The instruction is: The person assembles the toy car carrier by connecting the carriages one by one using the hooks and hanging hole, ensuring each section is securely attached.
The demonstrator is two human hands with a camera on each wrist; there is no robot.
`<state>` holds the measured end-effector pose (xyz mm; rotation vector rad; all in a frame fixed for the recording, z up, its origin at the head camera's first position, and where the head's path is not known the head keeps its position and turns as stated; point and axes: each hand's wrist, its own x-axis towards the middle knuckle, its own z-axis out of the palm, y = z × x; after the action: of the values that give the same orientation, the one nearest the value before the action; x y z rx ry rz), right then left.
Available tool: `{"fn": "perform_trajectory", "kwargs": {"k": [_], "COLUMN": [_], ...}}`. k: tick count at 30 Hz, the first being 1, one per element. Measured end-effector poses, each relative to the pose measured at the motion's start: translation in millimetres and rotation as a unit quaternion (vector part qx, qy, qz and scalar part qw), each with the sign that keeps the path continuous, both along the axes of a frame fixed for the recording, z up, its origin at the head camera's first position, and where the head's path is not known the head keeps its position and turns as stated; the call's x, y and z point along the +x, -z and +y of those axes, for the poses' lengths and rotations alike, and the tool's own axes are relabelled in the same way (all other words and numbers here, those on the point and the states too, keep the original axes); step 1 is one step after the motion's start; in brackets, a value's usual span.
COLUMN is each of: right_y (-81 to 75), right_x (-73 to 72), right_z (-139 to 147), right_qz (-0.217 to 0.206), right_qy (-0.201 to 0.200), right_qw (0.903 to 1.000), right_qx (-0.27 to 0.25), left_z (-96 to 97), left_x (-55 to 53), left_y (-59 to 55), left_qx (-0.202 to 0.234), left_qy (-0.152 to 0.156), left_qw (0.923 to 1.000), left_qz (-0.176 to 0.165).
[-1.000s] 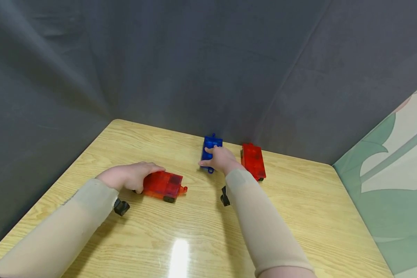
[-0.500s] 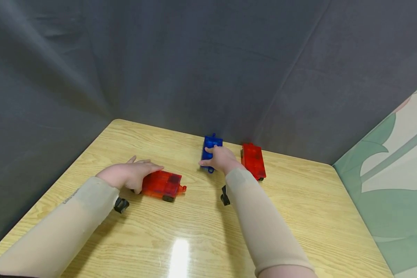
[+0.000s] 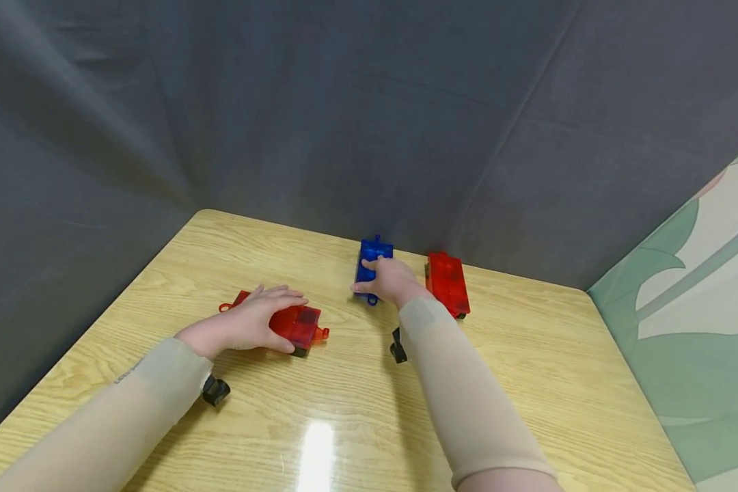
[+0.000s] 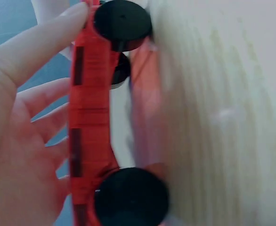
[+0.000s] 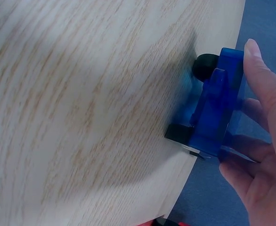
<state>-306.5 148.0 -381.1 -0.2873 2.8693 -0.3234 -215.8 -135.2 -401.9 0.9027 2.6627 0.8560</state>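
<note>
In the head view my left hand point(image 3: 260, 320) reaches across a translucent red toy wagon point(image 3: 304, 324), thumb at its near side by a wheel, fingers over the top toward the far side. The left wrist view shows the thumb point(image 4: 48, 40) at the upper edge of this wagon point(image 4: 91, 108), its black wheels on the table. My right hand point(image 3: 395, 280) holds a blue toy wagon point(image 3: 376, 249) near the back edge. In the right wrist view the thumb point(image 5: 260, 66) and fingers lie at opposite ends of the blue wagon's top.
A second red toy wagon point(image 3: 447, 283) stands right of the blue one, close to the back edge. The wood-grain table point(image 3: 338, 369) meets a dark grey cloth point(image 3: 357, 123) behind and left. A flower-patterned panel point(image 3: 707, 328) borders its right side.
My left hand has lifted its fingers, then shifted right along the red wagon, uncovering the ring at its left end. The right hand and blue wagon have stayed in place.
</note>
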Motion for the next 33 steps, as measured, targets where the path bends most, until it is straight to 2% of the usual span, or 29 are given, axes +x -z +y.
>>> {"fn": "perform_trajectory", "kwargs": {"k": [6,13,22,30,33], "right_y": [-1.2,-2.1,-7.8,-17.3,-19.3], "right_x": [-0.1,-3.4,-0.1,0.8,1.8], "right_z": [1.1,5.2,8.4,14.0,23.9], "right_qz": [-0.007,-0.008,0.0,-0.007,0.011], "right_qy": [0.008,0.013,0.009,-0.028,-0.055], "right_qw": [0.9999,0.9999,1.0,0.9995,0.9981], "right_qx": [-0.005,-0.002,-0.001,-0.01,-0.024], "left_z": [0.4,1.5,5.8,10.6,13.1], "left_x": [-0.8,-0.8,1.9,3.1,5.1], "left_y": [8.7,7.6,5.5,2.8,3.2], "left_qx": [0.034,0.035,0.036,0.038,0.039], "left_qy": [-0.024,-0.028,-0.021,-0.022,-0.018], "left_qw": [0.999,0.9989,0.9991,0.9989,0.9988], "left_qz": [-0.013,-0.014,-0.011,-0.018,-0.023]}}
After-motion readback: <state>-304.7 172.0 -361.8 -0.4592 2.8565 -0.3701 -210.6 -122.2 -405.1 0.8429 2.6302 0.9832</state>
